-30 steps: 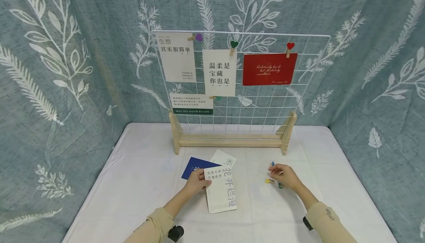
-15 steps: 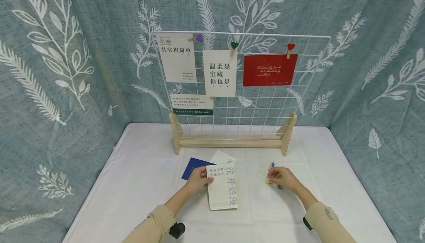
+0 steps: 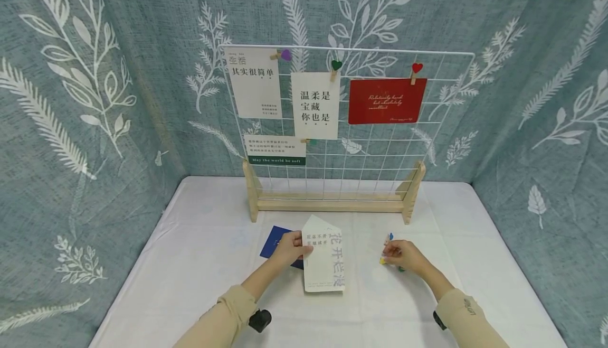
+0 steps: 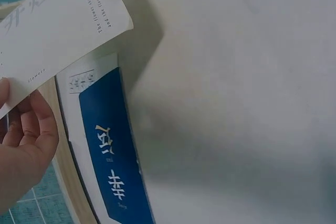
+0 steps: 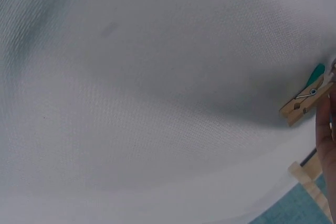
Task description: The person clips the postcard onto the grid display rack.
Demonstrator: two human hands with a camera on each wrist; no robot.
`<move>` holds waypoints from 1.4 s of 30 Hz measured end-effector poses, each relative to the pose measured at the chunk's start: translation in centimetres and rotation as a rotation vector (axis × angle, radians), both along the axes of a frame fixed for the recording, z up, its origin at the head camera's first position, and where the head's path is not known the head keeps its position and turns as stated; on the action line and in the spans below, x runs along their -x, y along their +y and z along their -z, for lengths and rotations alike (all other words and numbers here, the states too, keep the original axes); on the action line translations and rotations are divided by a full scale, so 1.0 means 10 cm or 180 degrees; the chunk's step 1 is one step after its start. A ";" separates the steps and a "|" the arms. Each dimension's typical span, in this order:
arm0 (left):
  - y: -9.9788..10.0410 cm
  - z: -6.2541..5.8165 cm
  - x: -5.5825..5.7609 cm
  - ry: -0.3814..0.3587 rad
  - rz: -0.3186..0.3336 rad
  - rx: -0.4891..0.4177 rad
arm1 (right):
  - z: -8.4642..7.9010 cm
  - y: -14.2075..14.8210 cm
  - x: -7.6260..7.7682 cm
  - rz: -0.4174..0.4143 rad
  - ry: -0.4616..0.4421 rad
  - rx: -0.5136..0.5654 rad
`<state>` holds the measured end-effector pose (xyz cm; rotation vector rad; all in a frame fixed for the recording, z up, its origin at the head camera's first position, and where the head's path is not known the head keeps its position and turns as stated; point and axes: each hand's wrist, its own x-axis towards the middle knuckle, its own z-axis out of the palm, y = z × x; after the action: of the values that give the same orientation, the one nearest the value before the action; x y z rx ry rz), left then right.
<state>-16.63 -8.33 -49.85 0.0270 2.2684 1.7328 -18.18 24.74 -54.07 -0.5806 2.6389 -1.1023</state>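
Observation:
My left hand [image 3: 288, 250] holds a white postcard [image 3: 322, 270] by its left edge, thumb on top and fingers curled underneath. In the left wrist view the postcard [image 4: 68, 38] is raised and tilted, casting a shadow on the cloth. Below it lie a blue postcard [image 3: 269, 242] and another white postcard [image 3: 315, 223], both partly covered. My right hand [image 3: 406, 255] is low at the table, thumb and fingertips pinching a small clothespin with a yellow end [image 3: 382, 261]. A blue-ended clothespin [image 3: 390, 236] lies just beyond the fingers. A green clothespin [image 5: 304, 100] is beside them, mostly hidden in the head view.
A white wire grid [image 3: 375, 152] on a wooden stand [image 3: 328, 205] rises at the back of the white-covered table [image 3: 190, 269]. Several cards hang there by clothespins, including a red card [image 3: 387, 101]. Patterned curtains [image 3: 157, 100] enclose the back and sides.
My left hand has carried the postcard right and slightly away, covering more of the white card behind. My right hand has shifted from beside the blue clothespin down to the yellow one.

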 end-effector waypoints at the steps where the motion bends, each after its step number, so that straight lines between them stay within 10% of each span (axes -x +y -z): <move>1: 0.01 -0.02 0.01 0.0012 -0.0003 -0.0010 | 0.00 0.00 0.00 -0.0013 0.0006 -0.0001; 18: 0.06 -0.21 0.17 0.0037 -0.0068 -0.0071 | -0.01 0.00 -0.01 -0.0061 -0.0055 0.0004; 25: 0.07 -0.31 0.17 0.0077 -0.0109 -0.0064 | 0.25 0.12 0.04 -0.0175 0.0150 0.0398; 42: 0.06 -0.48 0.29 0.0175 0.0037 0.0073 | 0.13 0.01 0.00 0.0363 -0.0165 0.0190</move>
<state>-19.53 -7.74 -45.01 0.0841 2.3219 1.7204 -18.19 24.83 -55.36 -0.4111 2.6307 -1.2151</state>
